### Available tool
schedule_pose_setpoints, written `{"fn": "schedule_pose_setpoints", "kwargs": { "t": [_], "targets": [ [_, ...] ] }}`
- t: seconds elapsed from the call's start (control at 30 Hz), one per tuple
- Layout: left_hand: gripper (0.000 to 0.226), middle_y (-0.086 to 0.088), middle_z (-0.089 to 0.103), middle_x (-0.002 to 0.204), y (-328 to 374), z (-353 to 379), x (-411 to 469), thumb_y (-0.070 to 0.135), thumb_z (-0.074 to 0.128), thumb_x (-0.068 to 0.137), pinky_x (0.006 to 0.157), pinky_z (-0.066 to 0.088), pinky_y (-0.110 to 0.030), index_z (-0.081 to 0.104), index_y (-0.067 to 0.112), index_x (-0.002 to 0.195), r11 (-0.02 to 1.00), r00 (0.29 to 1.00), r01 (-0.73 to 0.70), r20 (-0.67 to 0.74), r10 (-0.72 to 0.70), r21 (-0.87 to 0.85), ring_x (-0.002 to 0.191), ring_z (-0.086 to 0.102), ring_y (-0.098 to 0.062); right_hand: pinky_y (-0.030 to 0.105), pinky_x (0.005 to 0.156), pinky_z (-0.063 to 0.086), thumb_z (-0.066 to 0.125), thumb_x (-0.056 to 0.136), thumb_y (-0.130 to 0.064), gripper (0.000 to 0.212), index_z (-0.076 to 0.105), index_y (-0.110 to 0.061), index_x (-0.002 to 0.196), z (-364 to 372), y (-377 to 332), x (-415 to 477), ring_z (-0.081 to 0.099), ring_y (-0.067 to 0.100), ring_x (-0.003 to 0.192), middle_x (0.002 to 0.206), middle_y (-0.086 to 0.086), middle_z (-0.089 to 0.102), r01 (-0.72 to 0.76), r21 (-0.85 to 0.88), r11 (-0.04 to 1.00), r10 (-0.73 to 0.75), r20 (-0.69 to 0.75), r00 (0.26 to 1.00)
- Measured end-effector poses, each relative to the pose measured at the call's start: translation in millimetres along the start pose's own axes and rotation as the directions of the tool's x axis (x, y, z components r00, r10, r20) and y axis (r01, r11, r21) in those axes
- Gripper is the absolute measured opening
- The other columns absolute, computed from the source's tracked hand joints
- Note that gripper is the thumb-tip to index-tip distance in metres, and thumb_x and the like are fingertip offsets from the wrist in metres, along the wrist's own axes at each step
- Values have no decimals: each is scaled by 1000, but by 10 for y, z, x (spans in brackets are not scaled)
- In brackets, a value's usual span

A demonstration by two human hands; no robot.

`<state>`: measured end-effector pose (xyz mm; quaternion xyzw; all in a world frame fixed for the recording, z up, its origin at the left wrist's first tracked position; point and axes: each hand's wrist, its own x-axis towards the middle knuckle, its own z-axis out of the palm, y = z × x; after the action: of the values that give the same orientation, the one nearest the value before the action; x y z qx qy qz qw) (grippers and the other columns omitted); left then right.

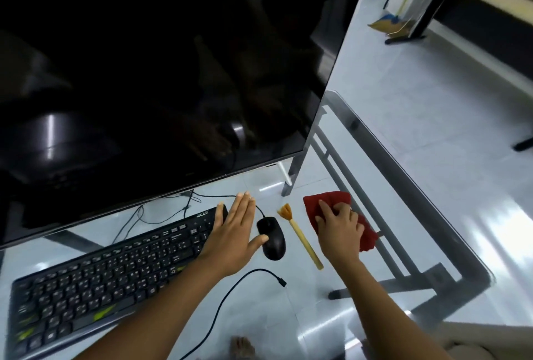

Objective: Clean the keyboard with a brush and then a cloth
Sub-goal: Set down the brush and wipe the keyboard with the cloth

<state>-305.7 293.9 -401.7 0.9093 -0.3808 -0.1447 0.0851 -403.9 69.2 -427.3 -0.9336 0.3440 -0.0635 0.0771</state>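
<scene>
Glass desk (288, 310) | keyboard (109, 273) at left, left hand (233, 233) flat over its right end | brush (300, 235) lies unheld, centre | right hand (339, 230) grips red cloth (331, 201) | brushing likely done, wiping left.

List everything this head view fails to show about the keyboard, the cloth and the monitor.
1. keyboard: right end hidden under the left hand; key legends too small to read.
2. cloth: middle hidden under the right hand.
3. monitor: top and left cut off by the frame edges; screen dark, showing only reflections.
4. loose cable: near end runs off the bottom edge.
</scene>
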Motion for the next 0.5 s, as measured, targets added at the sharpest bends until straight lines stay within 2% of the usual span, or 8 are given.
{"fn": "schedule_pose_setpoints", "kwargs": {
  "t": [0.1, 0.2, 0.27, 0.3, 0.33, 0.37, 0.43, 0.5],
  "targets": [
    [82, 2, -27, 156, -181, 28, -179, 62, 16, 92, 116, -16, -45, -15, 15, 151, 997, 997, 75, -27, -75, -15, 141, -31, -11, 42, 92, 46, 54, 97, -24, 33, 56, -17, 129, 43, -27, 67, 55, 29, 103, 118, 12, 58, 34, 47, 998, -33, -26, 999],
    [85, 1, -23, 158, -382, 64, -384, 66, 10, 88, 117, -13, -47, -14, 15, 151, 988, 988, 152, -39, -152, -16, 142, -29, -13, 36, 81, 55, 59, 93, -12, 33, 54, -13, 126, -3, -67, 201, 59, 29, 92, 114, 16, 57, -25, 139, 990, 16, 63, 998],
    [88, 1, -23, 158, -506, 61, -514, 69, 15, 88, 117, -13, -48, -14, 15, 151, 982, 981, 183, -48, -186, -43, 142, -29, -12, 30, 59, 59, 47, 99, -16, 28, 51, -16, 127, -79, -162, 271, 62, 27, 81, 116, 11, 52, -112, 259, 959, 78, 140, 987],
    [90, 1, -23, 158, -578, 49, -592, 70, 18, 88, 116, -14, -48, -14, 15, 151, 978, 977, 198, -66, -202, -64, 142, -29, -12, 27, 47, 54, 41, 101, -21, 26, 52, -17, 125, -157, -269, 280, 63, 27, 74, 110, 5, 50, -85, 260, 962, 55, 123, 991],
    [93, 1, -24, 158, -647, 26, -670, 72, 21, 87, 116, -14, -47, -14, 14, 151, 974, 973, 212, -82, -218, -78, 142, -29, -12, 28, 45, 50, 38, 101, -25, 26, 54, -20, 121, -256, -390, 265, 62, 25, 72, 103, -2, 48, -85, 301, 950, 50, 119, 992],
    [95, 2, -24, 157, -717, 5, -755, 74, 24, 86, 116, -14, -48, -14, 14, 151, 971, 968, 225, -92, -232, -82, 141, -29, -11, 28, 51, 49, 37, 100, -29, 28, 56, -27, 119, -336, -545, 225, 61, 25, 75, 99, -6, 47, -25, 353, 935, -6, 87, 996],
    [103, 3, -25, 157, -857, -26, -915, 79, 27, 82, 116, -14, -49, -14, 14, 151, 963, 959, 253, -109, -263, -92, 141, -29, -10, 28, 61, 47, 40, 98, -35, 25, 59, -45, 111, -500, -943, 22, 57, 23, 79, 97, -6, 50, 186, 406, 895, -224, 48, 973],
    [115, 4, -26, 156, -1003, -45, -1061, 85, 32, 74, 115, -17, -49, -16, 15, 150, 949, 946, 293, -105, -305, -117, 140, -31, -9, 30, 56, 48, 51, 93, -43, 8, 58, -38, 93, -486, -1322, -220, 57, 21, 65, 83, -1, 59, 333, 406, 851, -368, 9, 930]
  ]
}}
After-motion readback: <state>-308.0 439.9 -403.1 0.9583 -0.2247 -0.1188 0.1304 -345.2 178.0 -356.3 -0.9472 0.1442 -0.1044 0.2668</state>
